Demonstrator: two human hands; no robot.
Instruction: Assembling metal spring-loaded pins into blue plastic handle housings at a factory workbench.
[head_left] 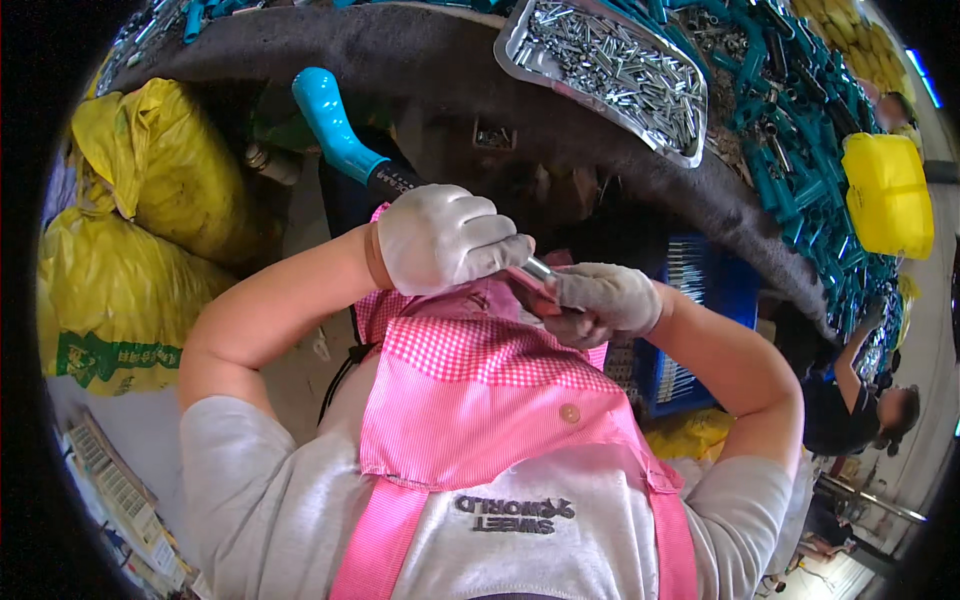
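My left hand (pixel 445 238), in a white glove, is closed around a tool with a blue handle (pixel 330 125) and a black collar. The handle sticks up to the left. A short metal shaft (pixel 538 268) comes out of the fist toward my right hand (pixel 600 300). That hand wears a grey glove and pinches a small part at the shaft's tip, just above my pink checked apron (pixel 480 380). What the part is cannot be made out.
A metal tray (pixel 520 45) heaped with small silver pieces lies on the dark workbench (pixel 400 50). Teal parts (pixel 800 170) and a yellow box (pixel 885 195) lie to the right. Yellow sacks (pixel 150 220) stand at left, a blue crate (pixel 690 300) below the bench, another person (pixel 850 410) at right.
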